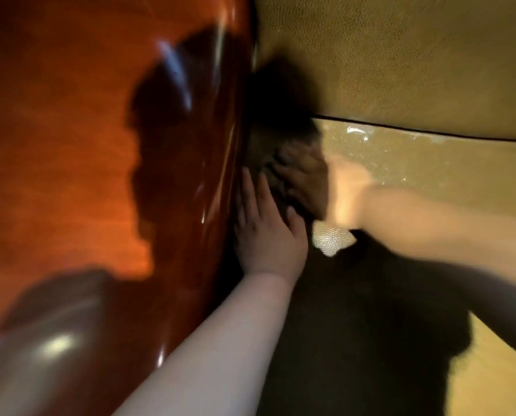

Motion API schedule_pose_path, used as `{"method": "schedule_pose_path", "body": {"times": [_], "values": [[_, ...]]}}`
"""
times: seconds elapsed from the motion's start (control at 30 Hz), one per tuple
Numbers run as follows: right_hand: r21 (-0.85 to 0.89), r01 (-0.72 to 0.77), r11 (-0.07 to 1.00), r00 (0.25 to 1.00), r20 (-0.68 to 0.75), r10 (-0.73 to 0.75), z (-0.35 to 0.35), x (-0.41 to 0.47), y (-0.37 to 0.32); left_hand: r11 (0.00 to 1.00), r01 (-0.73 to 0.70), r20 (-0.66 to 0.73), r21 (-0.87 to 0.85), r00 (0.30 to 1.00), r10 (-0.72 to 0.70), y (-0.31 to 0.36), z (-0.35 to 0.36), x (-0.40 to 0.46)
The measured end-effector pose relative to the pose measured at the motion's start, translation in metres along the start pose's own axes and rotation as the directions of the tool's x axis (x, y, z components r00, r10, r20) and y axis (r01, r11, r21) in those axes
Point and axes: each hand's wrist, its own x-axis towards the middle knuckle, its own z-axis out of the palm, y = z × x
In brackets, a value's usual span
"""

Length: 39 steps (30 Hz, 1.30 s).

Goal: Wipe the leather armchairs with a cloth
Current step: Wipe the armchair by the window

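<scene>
Left hand (265,232), fingers straight, presses flat beside the glossy wooden armrest (100,145). Right hand (304,178), blurred, grip unclear, rubs the dark cloth (268,151) where the leather seat cushion (431,166) meets the armrest. Best: firm strokes following the seam.

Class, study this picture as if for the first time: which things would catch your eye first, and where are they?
The glossy orange-brown wooden side panel fills the left, with a dark shadow across it. Where it meets the tan leather seat, the left hand lies flat with straight fingers. Just right of it, the blurred right hand presses a dark cloth into the corner.
</scene>
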Motion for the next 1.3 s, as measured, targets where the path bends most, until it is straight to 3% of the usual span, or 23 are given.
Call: {"method": "schedule_pose_path", "body": {"times": [0.07, 0.1, 0.23, 0.33, 0.4, 0.47, 0.57, 0.67, 0.73, 0.77, 0.87, 1.0, 1.07, 1.2, 1.23, 1.27, 1.3], "values": [[-0.075, -0.088, 0.993, 0.987, -0.139, 0.077, -0.012, 0.012, 0.031, 0.995, -0.070, 0.010, 0.072, 0.998, 0.069, 0.010, 0.009, 0.041], [-0.034, -0.150, 0.988, 0.979, -0.142, 0.144, -0.015, 0.013, 0.037, 0.987, -0.089, 0.018, 0.134, 0.996, 0.087, 0.011, 0.015, 0.052], [0.089, -0.433, 0.897, 0.900, -0.019, 0.436, 0.002, -0.014, -0.008, 0.962, -0.115, 0.007, 0.249, 0.993, 0.117, 0.006, 0.027, 0.056], [0.224, -0.412, 0.883, 0.903, -0.025, 0.428, 0.010, -0.044, -0.026, 0.953, -0.111, -0.012, 0.281, 0.993, 0.119, 0.004, 0.027, 0.057], [0.173, -0.392, 0.903, 0.917, -0.003, 0.399, 0.003, -0.041, 0.010, 0.945, -0.114, -0.025, 0.307, 0.992, 0.128, 0.005, 0.029, 0.056], [0.093, -0.471, 0.877, 0.882, 0.029, 0.471, -0.003, -0.027, 0.050, 0.940, -0.116, -0.052, 0.322, 0.989, 0.140, 0.004, 0.033, 0.052], [0.110, -0.660, 0.743, 0.750, 0.037, 0.660, 0.001, -0.034, 0.047, 0.943, -0.123, -0.054, 0.310, 0.988, 0.147, 0.003, 0.034, 0.053], [0.207, -0.821, 0.532, 0.535, -0.047, 0.844, 0.004, -0.069, 0.003, 0.945, -0.121, -0.031, 0.303, 0.990, 0.137, 0.006, 0.033, 0.054], [0.174, -0.866, 0.469, 0.467, -0.053, 0.882, 0.008, -0.072, -0.004, 0.949, -0.124, -0.036, 0.290, 0.989, 0.141, 0.005, 0.035, 0.054], [0.171, -0.851, 0.497, 0.498, -0.044, 0.866, 0.008, -0.064, 0.001, 0.951, -0.122, -0.043, 0.284, 0.989, 0.140, 0.004, 0.036, 0.053], [0.068, -0.685, 0.725, 0.726, -0.010, 0.688, 0.009, -0.026, 0.015, 0.954, -0.139, -0.074, 0.266, 0.984, 0.164, -0.001, 0.042, 0.053], [0.061, -0.577, 0.815, 0.816, 0.002, 0.578, 0.005, -0.043, 0.040, 0.964, -0.151, -0.091, 0.218, 0.980, 0.175, -0.004, 0.043, 0.054], [0.116, -0.653, 0.749, 0.754, 0.002, 0.657, 0.002, -0.086, 0.053, 0.969, -0.146, -0.080, 0.201, 0.983, 0.165, -0.002, 0.043, 0.052], [0.151, -0.892, 0.427, 0.433, 0.013, 0.901, 0.002, -0.123, 0.061, 0.965, -0.144, -0.103, 0.219, 0.980, 0.170, -0.002, 0.046, 0.053], [0.149, -0.887, 0.438, 0.444, 0.013, 0.896, 0.002, -0.108, 0.053, 0.968, -0.153, -0.108, 0.200, 0.978, 0.177, -0.003, 0.046, 0.053], [0.132, -0.845, 0.519, 0.525, 0.017, 0.851, 0.003, -0.087, 0.040, 0.973, -0.162, -0.110, 0.166, 0.977, 0.181, -0.004, 0.046, 0.053], [0.119, -0.750, 0.651, 0.657, 0.010, 0.754, 0.006, -0.065, 0.025, 0.977, -0.170, -0.110, 0.126, 0.977, 0.184, -0.004, 0.045, 0.053]]}}
